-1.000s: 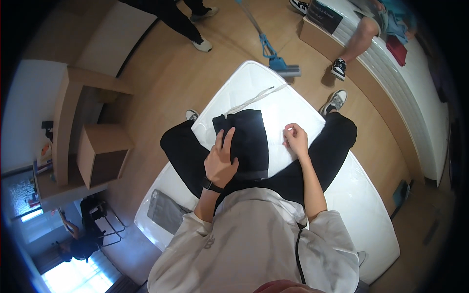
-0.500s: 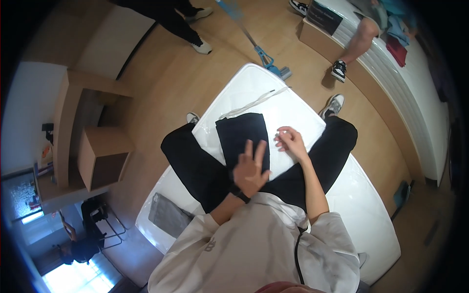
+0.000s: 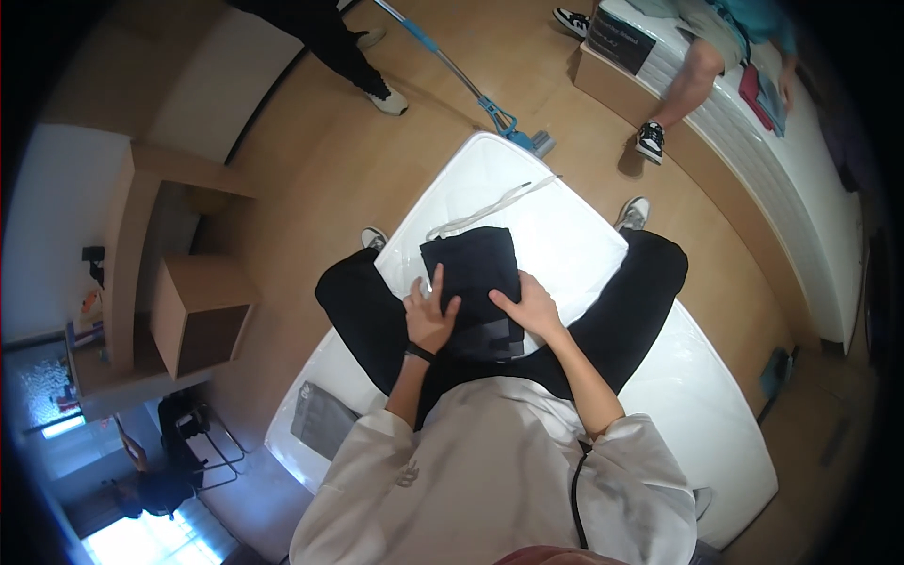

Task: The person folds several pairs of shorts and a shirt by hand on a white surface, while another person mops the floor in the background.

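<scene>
A dark navy or black folded garment lies between my thighs on the white plastic-covered mattress. Its exact kind is not clear. My left hand, with a black band at the wrist, rests at the garment's left edge, fingers spread open and thumb on top. At the opposite edge, my right hand is closed on the garment, its thumb lying on the cloth and its fingers along the side, partly hidden. Beyond the garment runs a pale cord with dark tips. A folded grey cloth lies by my left side.
Past the mattress corner, a blue-handled mop stands on the wood floor, near a person's dark-trousered leg. Another person's bare leg hangs from a second mattress at the right, with folded red and blue cloths. Wooden shelving stands left.
My left hand has moved left from above the garment to its left edge. The right hand has come in from beside the garment onto its right edge. The mop handle has tilted left.
</scene>
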A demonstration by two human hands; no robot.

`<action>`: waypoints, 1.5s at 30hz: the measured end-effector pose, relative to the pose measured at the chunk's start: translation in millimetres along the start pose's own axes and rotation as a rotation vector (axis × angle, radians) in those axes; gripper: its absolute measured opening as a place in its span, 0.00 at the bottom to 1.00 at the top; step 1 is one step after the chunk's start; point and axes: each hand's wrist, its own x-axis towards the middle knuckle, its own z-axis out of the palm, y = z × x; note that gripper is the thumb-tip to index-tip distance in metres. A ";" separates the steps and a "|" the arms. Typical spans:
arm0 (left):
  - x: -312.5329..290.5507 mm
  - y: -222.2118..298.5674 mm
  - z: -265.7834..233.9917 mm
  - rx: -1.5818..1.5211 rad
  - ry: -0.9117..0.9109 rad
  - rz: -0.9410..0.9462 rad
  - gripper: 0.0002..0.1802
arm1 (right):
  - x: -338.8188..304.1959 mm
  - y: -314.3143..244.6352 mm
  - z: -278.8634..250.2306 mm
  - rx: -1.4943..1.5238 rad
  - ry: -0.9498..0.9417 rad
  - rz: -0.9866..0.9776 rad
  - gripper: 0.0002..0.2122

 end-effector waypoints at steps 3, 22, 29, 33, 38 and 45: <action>-14.7 40.7 12.6 0.011 0.018 0.089 0.36 | -10.4 1.0 10.6 -0.110 0.045 -0.080 0.38; -11.9 1.0 62.8 -1.226 0.066 -0.359 0.15 | -134.3 114.0 -206.5 1.364 0.359 -0.131 0.31; -14.0 7.9 74.1 -1.240 0.112 -0.451 0.06 | -347.9 173.3 -309.7 1.357 0.859 -0.111 0.28; -10.5 5.8 77.1 -1.257 0.038 -0.443 0.07 | -469.3 254.9 -300.5 0.964 0.914 0.444 0.23; -7.0 12.7 62.5 -1.347 0.102 -0.479 0.07 | -430.1 240.6 -222.2 0.800 0.429 0.930 0.19; -30.2 14.1 8.1 -1.255 0.118 -0.370 0.09 | -387.7 249.9 -243.2 -0.074 -0.235 1.380 0.39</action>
